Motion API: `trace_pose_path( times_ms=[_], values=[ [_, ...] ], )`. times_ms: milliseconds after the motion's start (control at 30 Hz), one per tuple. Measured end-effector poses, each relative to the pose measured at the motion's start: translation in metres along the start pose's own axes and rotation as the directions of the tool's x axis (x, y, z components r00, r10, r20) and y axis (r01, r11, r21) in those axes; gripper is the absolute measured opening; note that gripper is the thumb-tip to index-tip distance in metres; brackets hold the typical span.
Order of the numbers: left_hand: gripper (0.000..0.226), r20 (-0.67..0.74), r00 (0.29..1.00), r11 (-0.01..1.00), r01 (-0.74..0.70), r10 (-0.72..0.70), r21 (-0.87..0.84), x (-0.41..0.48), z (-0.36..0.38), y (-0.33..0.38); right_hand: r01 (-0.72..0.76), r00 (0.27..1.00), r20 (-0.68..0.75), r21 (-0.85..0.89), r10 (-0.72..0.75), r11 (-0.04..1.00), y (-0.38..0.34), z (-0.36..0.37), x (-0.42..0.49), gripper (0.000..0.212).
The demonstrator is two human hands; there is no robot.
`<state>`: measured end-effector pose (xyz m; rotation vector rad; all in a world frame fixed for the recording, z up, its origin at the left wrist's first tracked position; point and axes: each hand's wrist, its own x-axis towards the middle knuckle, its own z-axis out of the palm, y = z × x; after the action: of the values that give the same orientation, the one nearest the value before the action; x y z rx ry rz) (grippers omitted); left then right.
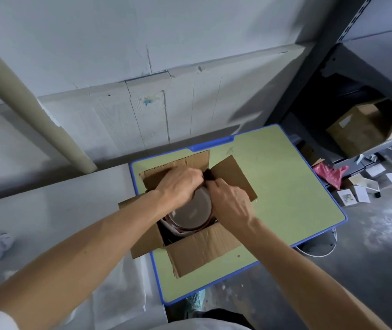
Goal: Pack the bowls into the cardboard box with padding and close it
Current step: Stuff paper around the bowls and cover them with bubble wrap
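The bowls (191, 214) sit base up inside the open box (204, 251) on the table (285, 186). The left hand (180, 184) and right hand (230, 201) meet at the far rim, fingers curled, pinching a dark piece (208, 175). What the piece is cannot be told. The bowls are probably rigid, heavy and brittle, so the person should grip them under the rim with both hands.

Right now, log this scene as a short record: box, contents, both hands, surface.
box: cardboard box, all four flaps open
contents: round bowl, pale paper tucked at its near side
left hand: over the bowl at the box's far edge, fingers curled; what it grips is hidden
right hand: beside it, fingers curled; grip unclear
surface: green table with blue rim
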<state>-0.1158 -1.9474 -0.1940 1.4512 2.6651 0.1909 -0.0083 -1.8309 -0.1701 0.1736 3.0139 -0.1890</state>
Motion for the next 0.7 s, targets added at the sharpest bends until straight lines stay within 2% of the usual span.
trace_pose_path(
  times_ms=[200,333,433,533,633,700],
  values=[
    [0.017,0.022,0.999,0.988,0.045,-0.043,-0.146,-0.002,0.005,-0.008,-0.063,0.993,0.088,-0.118,0.073,0.991,-0.011,-0.008,0.024,0.029],
    [0.029,-0.009,1.0,0.975,-0.005,0.004,-0.223,-0.001,0.011,-0.011,-0.056,0.981,0.181,-0.112,0.076,0.992,-0.008,-0.017,0.049,0.023],
    [0.042,-0.029,0.999,0.98,-0.048,0.043,-0.194,0.0,0.014,-0.016,-0.003,0.975,0.22,-0.051,0.015,0.999,-0.002,-0.016,0.055,0.017],
    [0.038,-0.035,0.999,0.983,0.011,-0.018,-0.183,0.0,0.017,-0.019,0.042,0.984,0.171,0.034,-0.047,0.999,0.005,-0.013,0.047,0.024],
    [0.036,-0.035,0.998,0.985,0.041,-0.048,-0.165,-0.003,0.014,-0.015,0.086,0.994,0.083,-0.11,-0.077,0.99,0.006,-0.016,0.046,0.022],
    [0.036,-0.03,0.999,0.987,0.039,-0.044,-0.153,-0.004,0.014,-0.014,0.091,0.992,0.104,-0.151,-0.075,0.984,0.005,-0.016,0.051,0.02]
  ],
)
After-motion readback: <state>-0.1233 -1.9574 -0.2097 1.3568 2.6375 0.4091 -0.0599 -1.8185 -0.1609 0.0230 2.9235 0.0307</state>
